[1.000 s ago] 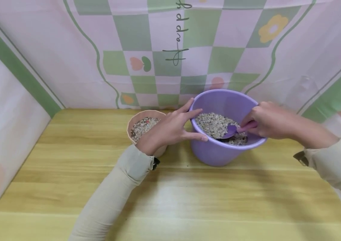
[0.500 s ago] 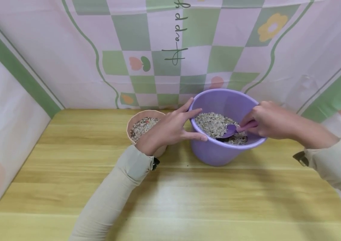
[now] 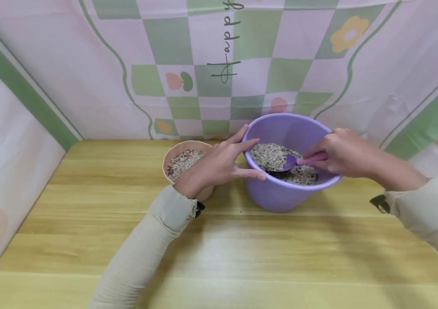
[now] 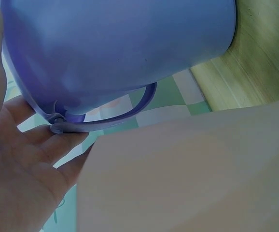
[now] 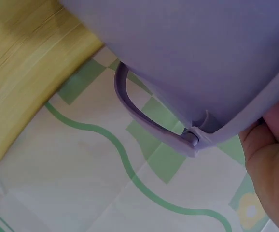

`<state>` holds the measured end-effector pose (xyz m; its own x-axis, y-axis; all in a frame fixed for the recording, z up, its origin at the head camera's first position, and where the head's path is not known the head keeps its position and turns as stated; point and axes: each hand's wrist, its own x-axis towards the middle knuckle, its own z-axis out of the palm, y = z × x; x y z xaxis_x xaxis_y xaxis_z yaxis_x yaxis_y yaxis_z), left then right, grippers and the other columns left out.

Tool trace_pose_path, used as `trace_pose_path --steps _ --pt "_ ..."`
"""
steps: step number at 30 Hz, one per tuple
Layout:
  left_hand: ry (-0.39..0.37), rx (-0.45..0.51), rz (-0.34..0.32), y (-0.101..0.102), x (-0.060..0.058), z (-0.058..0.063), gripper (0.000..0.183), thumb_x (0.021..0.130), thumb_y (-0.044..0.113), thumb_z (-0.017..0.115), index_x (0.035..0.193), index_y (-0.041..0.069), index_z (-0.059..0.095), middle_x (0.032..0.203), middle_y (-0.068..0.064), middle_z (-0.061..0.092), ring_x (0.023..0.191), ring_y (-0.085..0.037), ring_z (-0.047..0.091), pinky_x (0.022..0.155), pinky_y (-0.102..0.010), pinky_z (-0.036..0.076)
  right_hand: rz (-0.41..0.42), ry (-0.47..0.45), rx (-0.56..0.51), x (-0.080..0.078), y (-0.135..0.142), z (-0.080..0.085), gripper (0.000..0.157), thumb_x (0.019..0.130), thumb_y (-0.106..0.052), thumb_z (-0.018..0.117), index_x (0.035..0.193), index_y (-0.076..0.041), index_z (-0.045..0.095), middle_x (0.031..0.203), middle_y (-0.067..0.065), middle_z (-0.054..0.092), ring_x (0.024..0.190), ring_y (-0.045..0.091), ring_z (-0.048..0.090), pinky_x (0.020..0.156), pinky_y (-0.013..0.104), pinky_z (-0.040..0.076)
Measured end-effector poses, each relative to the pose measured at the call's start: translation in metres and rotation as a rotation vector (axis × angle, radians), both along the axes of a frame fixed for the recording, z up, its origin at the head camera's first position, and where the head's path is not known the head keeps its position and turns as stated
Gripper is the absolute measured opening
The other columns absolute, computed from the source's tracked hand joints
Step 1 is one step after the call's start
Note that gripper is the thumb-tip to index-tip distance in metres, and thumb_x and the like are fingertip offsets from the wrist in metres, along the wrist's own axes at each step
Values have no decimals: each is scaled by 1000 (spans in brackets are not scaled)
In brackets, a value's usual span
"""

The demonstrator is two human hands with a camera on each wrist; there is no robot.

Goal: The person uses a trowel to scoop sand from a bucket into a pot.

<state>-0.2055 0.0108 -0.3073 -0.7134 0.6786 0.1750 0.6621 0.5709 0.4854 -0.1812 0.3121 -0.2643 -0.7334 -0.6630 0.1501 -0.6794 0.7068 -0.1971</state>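
A purple bucket (image 3: 277, 197) stands on the wooden table, partly filled with pale and dark grit (image 3: 268, 156). My left hand (image 3: 219, 163) rests on its left rim, fingers and thumb spread and fairly straight. In the left wrist view, fingers of that hand (image 4: 48, 145) lie by the bucket handle's pivot (image 4: 57, 123). My right hand (image 3: 344, 152) reaches over the right rim and grips the pink handle of a small scoop (image 3: 290, 163). The scoop's purple blade sits at the grit. Behind my left wrist, a peach pot (image 3: 170, 156) with similar grit is partly hidden.
Bare wooden table (image 3: 219, 257) spreads in front of the containers. A printed cloth (image 3: 211, 43) with green checks hangs right behind them. The bucket's handle (image 5: 134, 111) hangs down at the back, seen in the right wrist view.
My right hand has shifted slightly left and up, and the scoop has slid left across the grit. My left hand, the bucket and the pot have stayed in place.
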Motion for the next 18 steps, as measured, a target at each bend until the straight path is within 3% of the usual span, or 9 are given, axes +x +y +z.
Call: trace_pose_path --steps 8,18 --pt "-8 2 -7 1 1 1 94 79 68 70 154 20 40 166 -3 -1 144 -32 33 113 -44 36 -20 -36 -11 0 -1 1 18 75 -1 84 90 -11 81 80 2 76 64 8 70 55 15 53" --pt "-4 13 -3 -1 2 0 92 79 66 72 153 20 41 166 -3 0 144 -31 33 112 -44 37 -5 0 7 -1 -3 0 19 74 -2 84 90 -13 81 78 -2 76 63 6 69 54 16 53"
